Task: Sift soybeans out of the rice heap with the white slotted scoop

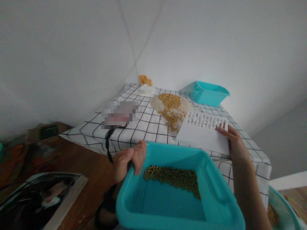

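My left hand [128,159] grips the near-left rim of a turquoise plastic tub [148,204], thumb outside and fingers curled over the edge. A band of yellow-green beans [174,177] lies inside the tub, which is tilted. My right hand [233,140] holds the right corner of a white slotted plastic sieve tray [203,131], resting on the checked tablecloth [144,126]. Just beyond the tray lies a heap of soybeans mixed with rice [171,107].
A second turquoise tub [209,92] stands at the far right of the table. White paper and an orange scrap [145,80] lie at the far edge by the wall. A black strap [107,142] hangs off the cloth. A wooden surface [79,159] and a framed picture [40,195] are at left.
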Demonstrator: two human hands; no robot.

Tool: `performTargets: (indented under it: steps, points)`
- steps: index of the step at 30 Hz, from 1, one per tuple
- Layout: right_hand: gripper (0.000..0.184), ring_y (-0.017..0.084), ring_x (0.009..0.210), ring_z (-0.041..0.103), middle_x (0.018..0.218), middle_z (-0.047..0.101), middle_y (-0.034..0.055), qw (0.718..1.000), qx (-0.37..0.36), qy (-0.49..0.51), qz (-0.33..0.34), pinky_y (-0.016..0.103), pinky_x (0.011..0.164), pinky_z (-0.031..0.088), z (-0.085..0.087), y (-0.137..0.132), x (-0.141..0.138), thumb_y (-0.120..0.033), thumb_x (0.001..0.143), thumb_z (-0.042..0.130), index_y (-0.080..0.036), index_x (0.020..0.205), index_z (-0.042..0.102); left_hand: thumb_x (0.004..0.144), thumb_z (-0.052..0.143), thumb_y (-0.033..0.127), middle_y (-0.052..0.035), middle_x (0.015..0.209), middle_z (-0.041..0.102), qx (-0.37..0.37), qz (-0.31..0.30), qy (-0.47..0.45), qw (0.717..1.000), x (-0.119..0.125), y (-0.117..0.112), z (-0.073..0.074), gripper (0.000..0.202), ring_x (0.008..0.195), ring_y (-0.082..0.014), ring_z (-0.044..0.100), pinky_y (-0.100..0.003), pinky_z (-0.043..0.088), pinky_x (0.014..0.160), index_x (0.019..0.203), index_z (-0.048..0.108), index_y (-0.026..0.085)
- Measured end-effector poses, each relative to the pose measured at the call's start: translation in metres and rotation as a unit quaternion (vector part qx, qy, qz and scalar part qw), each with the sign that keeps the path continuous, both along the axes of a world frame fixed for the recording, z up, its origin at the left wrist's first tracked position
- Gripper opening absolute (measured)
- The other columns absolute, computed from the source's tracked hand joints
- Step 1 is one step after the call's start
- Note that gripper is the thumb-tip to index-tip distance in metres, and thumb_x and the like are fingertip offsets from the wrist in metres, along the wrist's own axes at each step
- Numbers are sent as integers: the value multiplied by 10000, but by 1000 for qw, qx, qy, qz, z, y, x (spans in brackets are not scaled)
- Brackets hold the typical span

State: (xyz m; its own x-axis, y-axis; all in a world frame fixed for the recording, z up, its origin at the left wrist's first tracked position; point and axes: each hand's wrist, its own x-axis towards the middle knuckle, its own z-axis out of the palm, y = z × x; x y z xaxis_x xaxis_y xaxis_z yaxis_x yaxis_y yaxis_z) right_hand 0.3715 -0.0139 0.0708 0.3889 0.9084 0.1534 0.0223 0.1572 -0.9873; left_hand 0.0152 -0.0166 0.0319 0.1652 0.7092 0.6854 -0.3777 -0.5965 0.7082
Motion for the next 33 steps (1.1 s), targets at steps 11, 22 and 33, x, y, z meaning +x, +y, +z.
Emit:
performTargets:
  steps: [11, 22, 33]
  points:
    - [244, 326, 964, 770, 998, 820, 30, 999, 34, 13, -9, 428, 843, 613, 0, 3, -2, -380, 772, 810, -277, 990, 777, 1051, 372, 303, -1, 399, 439, -50, -76, -27, 996, 11, 14, 11, 618, 479, -171, 368, -405, 315, 610, 450, 483, 210]
    - [324, 224, 732, 736, 1040, 812, 40, 995, 8, -17, 99, 294, 573, 558, -1, -1, -5, -440, 767, 858, -272, 1029, 767, 1042, 402, 338, -11, 396, 420, -100, -64, -28, 993, 14, 7, 20, 642, 492, -180, 357, -407, 307, 613, 417, 482, 217]
    - [337, 246, 741, 755, 978, 814, 42, 998, 13, -21, 62, 307, 576, 568, -2, 3, -8, -442, 767, 856, -261, 1035, 762, 1031, 404, 338, -4, 358, 384, -81, -35, -28, 996, 17, 10, 16, 649, 435, -165, 341, -398, 297, 571, 395, 435, 216]
